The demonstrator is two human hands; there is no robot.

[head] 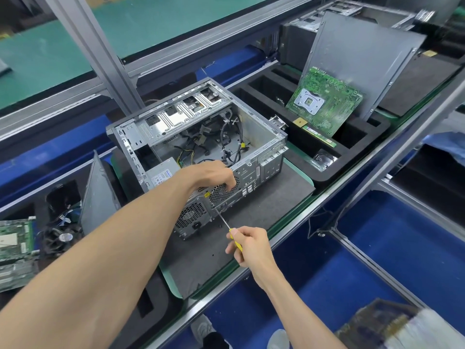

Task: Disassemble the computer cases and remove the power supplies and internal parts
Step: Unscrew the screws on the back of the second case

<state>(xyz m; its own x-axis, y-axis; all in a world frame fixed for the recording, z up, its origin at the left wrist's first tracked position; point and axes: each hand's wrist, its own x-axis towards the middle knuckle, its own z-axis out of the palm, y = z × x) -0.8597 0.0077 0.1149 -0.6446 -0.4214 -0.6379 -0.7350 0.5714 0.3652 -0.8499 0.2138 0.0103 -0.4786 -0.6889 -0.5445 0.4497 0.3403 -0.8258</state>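
Observation:
An open grey computer case (261, 137) lies on a dark foam mat, side panel off, loose cables inside. Its power supply (161, 175) sits in the near left corner, with the vented back facing me. My left hand (216, 176) grips the top edge of the case's rear panel above the fan grille. My right hand (247, 244) holds a yellow-handled screwdriver (224, 221). The screwdriver's tip touches the rear panel beside the power supply's vent.
A black foam tray (352, 144) to the right holds a green motherboard (324, 100), a RAM stick and a leaning grey side panel (362, 54). At left stand another side panel (99, 200), a cooler fan (61, 236) and a second motherboard (15, 248). An aluminium frame post (110, 59) rises behind.

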